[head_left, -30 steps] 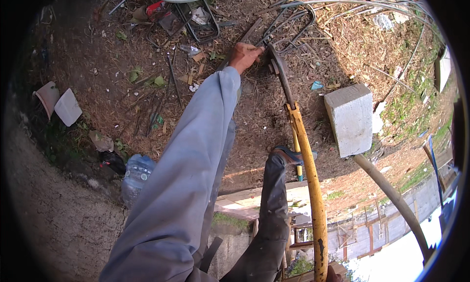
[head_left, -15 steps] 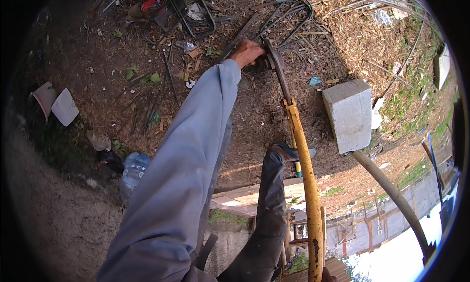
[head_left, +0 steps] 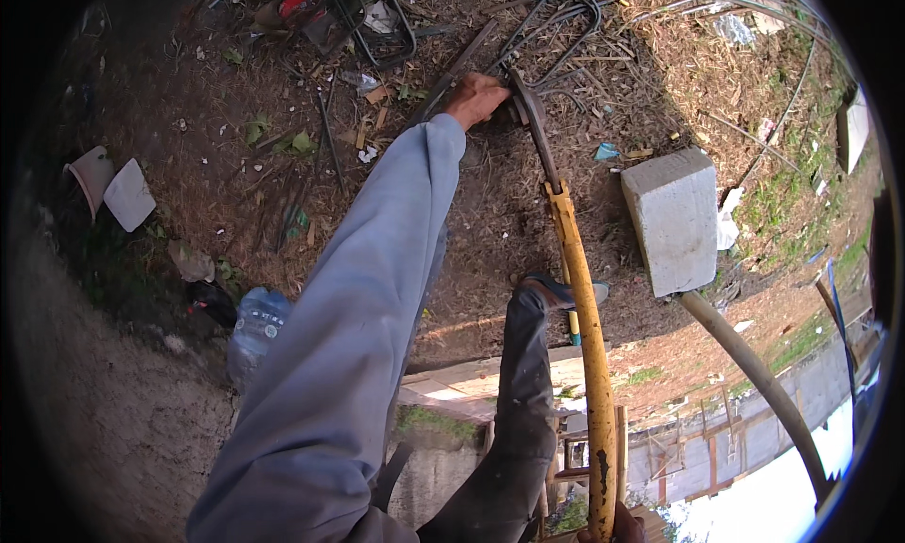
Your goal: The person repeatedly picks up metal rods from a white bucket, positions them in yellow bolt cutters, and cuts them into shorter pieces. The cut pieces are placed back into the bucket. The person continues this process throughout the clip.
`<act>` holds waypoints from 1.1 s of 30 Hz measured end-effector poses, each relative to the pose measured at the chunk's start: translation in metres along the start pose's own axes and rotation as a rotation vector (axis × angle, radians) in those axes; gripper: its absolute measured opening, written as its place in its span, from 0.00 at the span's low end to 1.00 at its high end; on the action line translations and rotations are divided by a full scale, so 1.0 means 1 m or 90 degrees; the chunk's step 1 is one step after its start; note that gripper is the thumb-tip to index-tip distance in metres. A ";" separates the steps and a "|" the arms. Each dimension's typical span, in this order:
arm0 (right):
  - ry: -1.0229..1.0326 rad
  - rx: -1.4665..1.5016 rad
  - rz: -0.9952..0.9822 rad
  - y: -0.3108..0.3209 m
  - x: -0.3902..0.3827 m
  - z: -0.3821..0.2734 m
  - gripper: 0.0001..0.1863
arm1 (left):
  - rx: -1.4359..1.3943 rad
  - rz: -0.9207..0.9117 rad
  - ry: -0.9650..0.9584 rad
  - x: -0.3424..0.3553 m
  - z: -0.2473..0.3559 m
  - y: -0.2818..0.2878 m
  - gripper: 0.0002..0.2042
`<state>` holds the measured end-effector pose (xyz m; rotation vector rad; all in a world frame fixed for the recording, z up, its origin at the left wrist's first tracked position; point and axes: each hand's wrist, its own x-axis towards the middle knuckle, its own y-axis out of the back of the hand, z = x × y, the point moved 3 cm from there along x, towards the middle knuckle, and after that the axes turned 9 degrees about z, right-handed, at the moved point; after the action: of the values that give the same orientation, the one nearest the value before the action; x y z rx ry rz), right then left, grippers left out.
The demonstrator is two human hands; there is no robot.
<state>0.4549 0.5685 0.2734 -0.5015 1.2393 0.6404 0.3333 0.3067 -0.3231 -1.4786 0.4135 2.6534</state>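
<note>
A long yellow-handled tool with a dark metal head, resembling a bolt cutter (head_left: 586, 331), stretches from the lower edge up toward the ground ahead. Right beside its head (head_left: 534, 119), my left hand (head_left: 476, 98) is closed, its fingers bent toward the jaws. What those fingers grip is hidden. At the lower edge, only part of my right hand (head_left: 622, 526) shows, wrapped around the yellow handle's end. A thinner second bar with a yellow-green end (head_left: 573, 328) shows behind the handle, close to my shoe (head_left: 556, 290).
Bent metal rods (head_left: 566, 29) lie beyond the tool's head. A concrete block (head_left: 671, 222) stands right of it, above a curved pole (head_left: 754, 373). At left are a clear plastic jug (head_left: 256, 331) and a pale flat piece (head_left: 129, 196). Straw and litter cover the ground.
The yellow handle's lower end has shifted slightly left, and more of my right hand shows on it. My left hand stays by the tool's head. The view has shifted a little.
</note>
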 end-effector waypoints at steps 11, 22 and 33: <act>0.227 -0.134 0.236 -0.057 0.105 0.123 0.16 | -0.041 0.019 0.017 -0.012 -0.001 0.007 0.18; 0.106 -0.208 0.410 -0.052 -0.013 0.240 0.31 | -0.154 0.087 0.168 -0.277 0.014 -0.098 0.46; -0.023 0.010 0.367 -0.066 -0.041 0.323 0.26 | -0.324 0.144 0.374 -0.378 0.052 -0.204 0.17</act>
<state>0.7179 0.7287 0.3968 -0.1088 1.3596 1.1171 0.5315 0.5406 -0.0185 -2.5117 -0.0968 2.5501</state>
